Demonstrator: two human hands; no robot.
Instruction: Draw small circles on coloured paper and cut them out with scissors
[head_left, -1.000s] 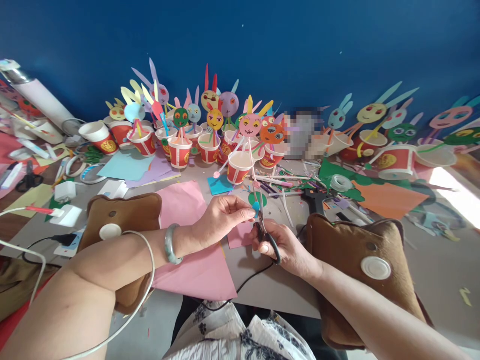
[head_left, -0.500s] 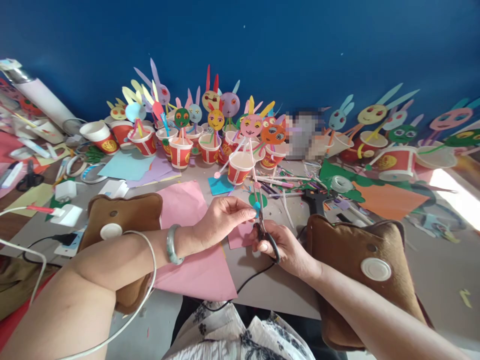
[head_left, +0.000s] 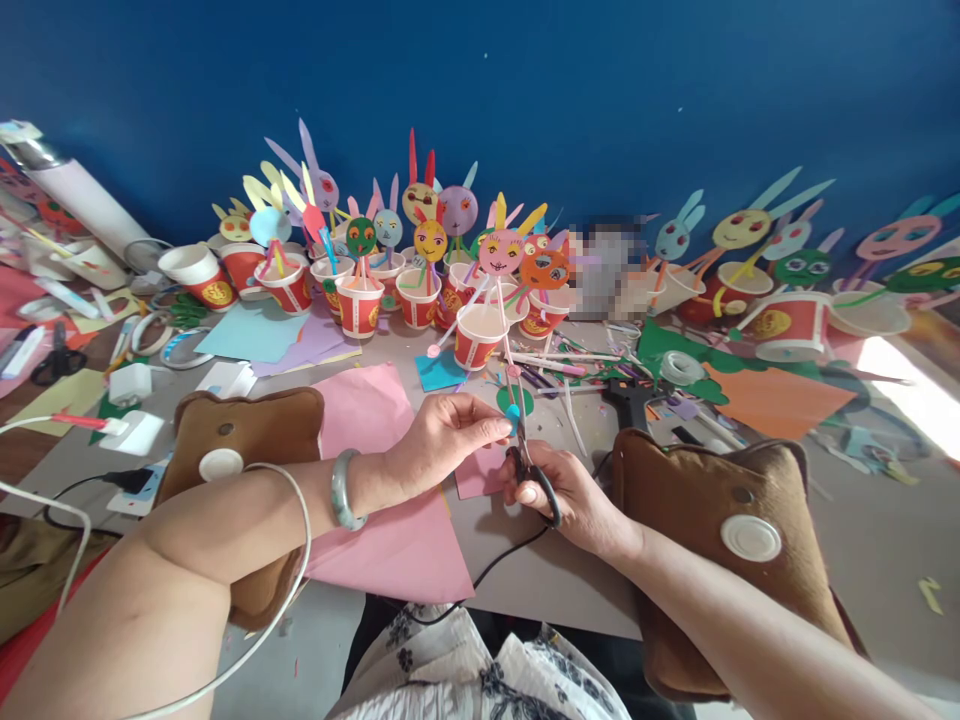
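My left hand [head_left: 461, 430] is closed in a pinch on a small blue paper piece [head_left: 513, 413]. Its fingertips sit just left of the scissors' blades. My right hand [head_left: 566, 495] grips the black handles of the scissors [head_left: 553, 498], whose blades point up and away and touch or lie beside the blue piece. Just beyond the blades stands a red and white paper cup [head_left: 480, 338] bearing a pink paper rabbit head [head_left: 502, 252]. A green paper circle [head_left: 516, 401] lies behind the blade tips. Pink paper [head_left: 390, 545] lies beneath my left wrist.
Several cups with paper animal figures line the blue wall [head_left: 480, 90]. Brown plush warmers lie left [head_left: 251, 420] and right [head_left: 690, 500]. A black glue gun [head_left: 628, 402] rests among scraps and pens. A white cable [head_left: 300, 590] crosses my left forearm; chargers [head_left: 137, 430] sit at left.
Both hands, the scissors and the blue piece hold almost the same place. The view has shifted very slightly.
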